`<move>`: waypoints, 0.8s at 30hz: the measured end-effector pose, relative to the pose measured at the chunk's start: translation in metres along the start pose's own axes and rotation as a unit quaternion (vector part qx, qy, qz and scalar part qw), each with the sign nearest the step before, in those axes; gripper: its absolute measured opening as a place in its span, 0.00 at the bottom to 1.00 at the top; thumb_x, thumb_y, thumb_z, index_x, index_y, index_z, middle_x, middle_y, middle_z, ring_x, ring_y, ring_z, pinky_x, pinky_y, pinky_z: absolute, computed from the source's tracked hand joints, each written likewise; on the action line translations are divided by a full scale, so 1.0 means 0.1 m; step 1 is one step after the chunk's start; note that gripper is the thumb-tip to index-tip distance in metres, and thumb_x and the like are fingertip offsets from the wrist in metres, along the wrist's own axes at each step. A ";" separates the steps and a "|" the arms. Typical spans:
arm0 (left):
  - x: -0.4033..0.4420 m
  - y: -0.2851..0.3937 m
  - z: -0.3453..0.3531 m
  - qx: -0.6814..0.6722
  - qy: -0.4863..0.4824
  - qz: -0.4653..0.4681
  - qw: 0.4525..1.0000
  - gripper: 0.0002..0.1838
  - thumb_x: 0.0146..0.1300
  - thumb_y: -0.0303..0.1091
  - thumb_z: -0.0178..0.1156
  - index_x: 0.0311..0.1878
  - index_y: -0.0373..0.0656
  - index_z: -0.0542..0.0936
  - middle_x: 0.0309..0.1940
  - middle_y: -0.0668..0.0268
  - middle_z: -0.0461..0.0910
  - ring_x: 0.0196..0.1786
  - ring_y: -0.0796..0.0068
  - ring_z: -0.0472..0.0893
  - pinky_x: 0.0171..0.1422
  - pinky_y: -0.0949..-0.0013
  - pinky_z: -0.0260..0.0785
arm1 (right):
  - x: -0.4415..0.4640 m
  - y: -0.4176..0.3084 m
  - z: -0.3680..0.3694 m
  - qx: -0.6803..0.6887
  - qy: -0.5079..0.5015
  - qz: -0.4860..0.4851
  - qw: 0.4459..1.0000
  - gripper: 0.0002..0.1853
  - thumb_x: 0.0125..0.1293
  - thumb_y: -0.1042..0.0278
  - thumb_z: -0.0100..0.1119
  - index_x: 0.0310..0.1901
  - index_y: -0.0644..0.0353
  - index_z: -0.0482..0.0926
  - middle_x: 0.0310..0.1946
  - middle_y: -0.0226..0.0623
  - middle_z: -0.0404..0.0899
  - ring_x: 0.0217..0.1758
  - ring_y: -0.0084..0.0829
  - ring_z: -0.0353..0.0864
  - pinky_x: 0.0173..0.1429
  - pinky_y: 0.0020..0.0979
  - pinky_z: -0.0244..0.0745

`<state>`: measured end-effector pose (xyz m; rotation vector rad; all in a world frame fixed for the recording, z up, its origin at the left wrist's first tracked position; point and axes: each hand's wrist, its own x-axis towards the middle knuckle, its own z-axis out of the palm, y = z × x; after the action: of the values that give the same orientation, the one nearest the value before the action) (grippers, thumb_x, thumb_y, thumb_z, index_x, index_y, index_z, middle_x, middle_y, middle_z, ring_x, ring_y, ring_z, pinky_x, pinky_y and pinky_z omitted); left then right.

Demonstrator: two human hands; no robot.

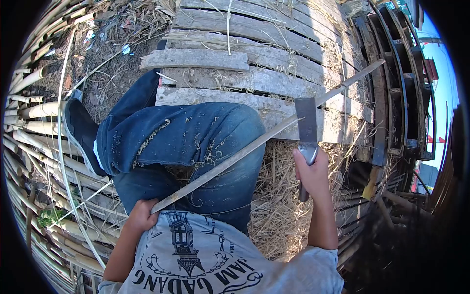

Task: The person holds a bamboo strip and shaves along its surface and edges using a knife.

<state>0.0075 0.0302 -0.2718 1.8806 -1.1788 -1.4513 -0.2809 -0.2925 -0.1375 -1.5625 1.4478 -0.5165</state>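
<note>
Two hands: one left hand (143, 215) toward eight o'clock, one right hand (316, 171) between three and four. One bamboo strip (220, 168), spanning eight to two. One broad-bladed knife (307, 122) near three. One T-shirt (196, 232) between six and seven, one pair of jeans (181, 132) and one visible shoe (81, 125) at nine. One loose board (196, 59) at eleven, on one slatted platform (289, 81) with at least five planks. Bamboo poles (41, 110) at nine: over ten, too overlapped to count exactly.

Bright sunlight across right-hand planks (345, 105); lower right deeply shadowed; edges bowed, black-cornered.
</note>
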 end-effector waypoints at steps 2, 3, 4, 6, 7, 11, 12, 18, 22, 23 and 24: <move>-0.02 -0.05 0.04 0.002 0.017 0.017 1.000 0.07 0.48 0.28 0.51 0.28 0.35 0.76 0.21 0.44 0.74 0.27 0.40 0.76 0.32 0.53 0.70 | -0.15 -0.12 0.12 0.000 -0.084 0.052 0.995 0.10 0.69 0.69 0.56 0.30 0.61 0.72 0.13 0.26 0.69 0.12 0.16 0.68 0.16 0.22 0.61; -0.01 -0.08 0.03 0.003 0.028 0.039 0.999 0.07 0.48 0.28 0.51 0.28 0.35 0.76 0.21 0.45 0.74 0.26 0.40 0.76 0.32 0.53 0.70 | -0.10 -0.16 0.05 -0.051 -0.081 0.028 0.995 0.10 0.70 0.69 0.56 0.30 0.61 0.72 0.13 0.26 0.69 0.12 0.16 0.68 0.16 0.22 0.61; 0.00 -0.08 0.02 0.004 0.026 0.040 0.999 0.07 0.48 0.28 0.51 0.28 0.35 0.76 0.21 0.45 0.74 0.26 0.40 0.76 0.32 0.53 0.70 | -0.04 -0.12 0.01 -0.050 -0.078 0.029 0.995 0.10 0.70 0.69 0.56 0.30 0.61 0.72 0.13 0.26 0.69 0.12 0.16 0.68 0.16 0.22 0.61; 0.01 -0.07 0.04 0.001 0.024 0.032 0.999 0.07 0.48 0.28 0.51 0.28 0.35 0.76 0.21 0.44 0.75 0.27 0.40 0.76 0.32 0.53 0.70 | 0.07 0.03 -0.03 0.052 0.015 0.022 0.998 0.06 0.67 0.70 0.59 0.35 0.62 0.73 0.14 0.25 0.70 0.13 0.16 0.69 0.16 0.21 0.61; 0.00 -0.05 0.05 -0.003 0.025 0.030 0.999 0.07 0.48 0.28 0.51 0.28 0.35 0.76 0.21 0.44 0.75 0.27 0.40 0.76 0.32 0.53 0.70 | 0.02 0.08 0.03 0.023 -0.015 0.033 0.999 0.07 0.68 0.70 0.59 0.34 0.62 0.73 0.14 0.25 0.70 0.13 0.16 0.69 0.17 0.21 0.62; 0.00 -0.04 0.00 0.010 0.020 0.025 0.999 0.07 0.48 0.28 0.52 0.28 0.35 0.76 0.22 0.44 0.75 0.28 0.40 0.76 0.33 0.52 0.70 | -0.13 -0.18 0.10 -0.031 -0.119 0.045 0.991 0.08 0.69 0.69 0.57 0.33 0.62 0.72 0.14 0.26 0.70 0.13 0.16 0.68 0.16 0.21 0.63; 0.00 -0.06 0.01 0.015 0.019 0.035 0.999 0.06 0.48 0.28 0.52 0.28 0.35 0.76 0.22 0.44 0.75 0.28 0.40 0.77 0.33 0.52 0.70 | -0.07 -0.11 0.08 -0.031 -0.118 0.046 0.991 0.08 0.69 0.69 0.57 0.33 0.62 0.72 0.14 0.26 0.70 0.13 0.16 0.68 0.16 0.21 0.63; -0.01 -0.03 0.00 0.000 0.014 0.018 1.000 0.07 0.48 0.28 0.52 0.28 0.35 0.76 0.22 0.44 0.75 0.28 0.41 0.77 0.33 0.52 0.70 | -0.26 -0.08 0.26 -0.023 -0.139 0.051 0.989 0.06 0.68 0.71 0.58 0.33 0.61 0.74 0.16 0.26 0.71 0.15 0.15 0.69 0.18 0.20 0.64; 0.01 -0.04 0.02 0.004 0.009 0.035 0.999 0.07 0.48 0.28 0.52 0.28 0.36 0.76 0.21 0.44 0.75 0.28 0.41 0.77 0.33 0.52 0.70 | -0.06 0.06 0.16 0.036 -0.002 0.024 0.999 0.10 0.65 0.70 0.62 0.44 0.66 0.75 0.17 0.25 0.71 0.17 0.14 0.70 0.20 0.21 0.65; 0.01 0.00 0.01 0.003 0.015 0.026 1.000 0.07 0.48 0.28 0.52 0.28 0.36 0.76 0.21 0.44 0.75 0.28 0.41 0.77 0.33 0.53 0.70 | -0.12 0.08 0.23 0.034 -0.023 0.044 0.998 0.11 0.65 0.69 0.62 0.44 0.66 0.75 0.17 0.25 0.71 0.17 0.14 0.70 0.20 0.20 0.65; 0.00 0.02 0.00 0.006 0.023 0.017 1.000 0.07 0.47 0.28 0.52 0.28 0.36 0.76 0.21 0.44 0.75 0.27 0.41 0.77 0.33 0.53 0.70 | -0.20 0.06 0.29 0.034 -0.026 0.043 0.998 0.11 0.65 0.69 0.62 0.44 0.66 0.75 0.17 0.25 0.71 0.17 0.14 0.70 0.20 0.20 0.65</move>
<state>0.0069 0.0288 -0.2703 1.8831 -1.1936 -1.3779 -0.2654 -0.2639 -0.1513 -1.4439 1.4360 -0.4663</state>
